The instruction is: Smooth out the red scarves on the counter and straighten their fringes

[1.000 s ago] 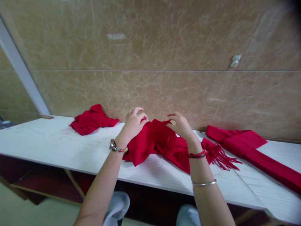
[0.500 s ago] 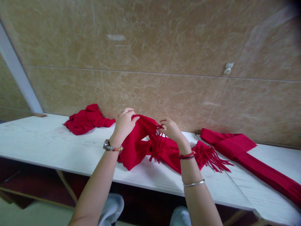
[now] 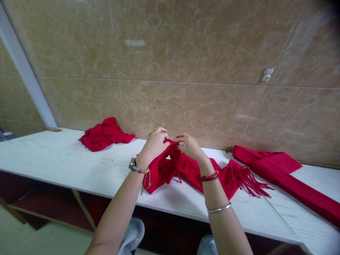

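red scarf [image 3: 191, 171] pinched in the closed grip of left hand [image 3: 154, 146] and right hand [image 3: 191, 147], above dark compartments [image 3: 53, 207]

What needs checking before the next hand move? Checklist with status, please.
1. Left hand gripping the raised edge of the middle red scarf: ok.
2. Right hand at that raised edge: ok; whether its fingers pinch firmly: cannot tell.
3. Middle red scarf lying flat: not ok, bunched and lifted between the hands.
4. Beaded bracelet clear of the cloth: cannot tell, its loose cords hang in front of it.
5. Crumpled red cloth apart from the middle scarf: ok.
6. Fringe clear of the folded red scarf: cannot tell, very close.
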Demonstrator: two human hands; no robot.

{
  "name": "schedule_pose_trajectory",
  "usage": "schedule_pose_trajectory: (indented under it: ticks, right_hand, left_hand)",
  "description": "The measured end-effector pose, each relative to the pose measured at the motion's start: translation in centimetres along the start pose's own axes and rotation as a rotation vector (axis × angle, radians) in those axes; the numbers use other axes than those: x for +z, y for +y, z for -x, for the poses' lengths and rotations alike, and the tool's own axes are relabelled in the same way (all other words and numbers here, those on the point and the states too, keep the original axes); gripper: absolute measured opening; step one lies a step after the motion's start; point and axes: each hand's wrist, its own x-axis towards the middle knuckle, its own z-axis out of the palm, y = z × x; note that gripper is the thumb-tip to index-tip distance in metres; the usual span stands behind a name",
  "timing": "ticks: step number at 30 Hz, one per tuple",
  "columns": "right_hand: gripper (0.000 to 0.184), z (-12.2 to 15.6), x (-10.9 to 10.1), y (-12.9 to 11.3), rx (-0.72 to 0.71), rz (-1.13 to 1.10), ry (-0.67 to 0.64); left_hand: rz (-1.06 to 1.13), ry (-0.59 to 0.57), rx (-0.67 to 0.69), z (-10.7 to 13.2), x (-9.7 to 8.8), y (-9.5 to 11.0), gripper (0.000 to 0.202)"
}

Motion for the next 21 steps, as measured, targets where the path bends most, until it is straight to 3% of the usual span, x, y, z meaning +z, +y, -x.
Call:
schedule_pose_trajectory:
  ticks: [4, 7, 10, 13, 17, 19, 21]
  right_hand:
    - [0.012, 0.0, -1.1, -0.1, -0.022, 0.0, 0.199]
    - [0.008, 0.0, -1.5, -0.9, -0.049, 0.054, 0.271]
    - [0.008, 0.0, -1.6, -1.5, -0.058, 0.02, 0.187]
    - [0.019, 0.5, -1.2, -0.4, -0.021, -0.067, 0.08]
    - [0.051, 1.4, 0.8, 2.3, -0.021, -0.104, -0.172]
    - [0.045, 1.4, 2.3, 3.0, -0.041, -0.126, -0.204]
    - [0.025, 1.0, 3.4, 3.0, -0.058, -0.154, -0.122]
  left_hand:
    - [0.04, 0.039, 0.01, 0.0, 0.1, -1.1, 0.009]
    - [0.111, 0.001, 0.063, 0.2, 0.3, -1.4, 0.026]
    - [0.079, 0.006, 0.057, 0.1, 0.2, -1.2, 0.013]
    - [0.048, 0.13, 0.023, -0.1, -0.7, -1.5, 0.01]
    - [0.158, 0.247, 0.029, 0.0, -2.4, -2.4, 0.011]
    - [0.178, 0.269, 0.031, 0.1, -2.9, -2.6, 0.01]
    - [0.193, 0.263, 0.033, 0.1, -3.0, -2.5, 0.01]
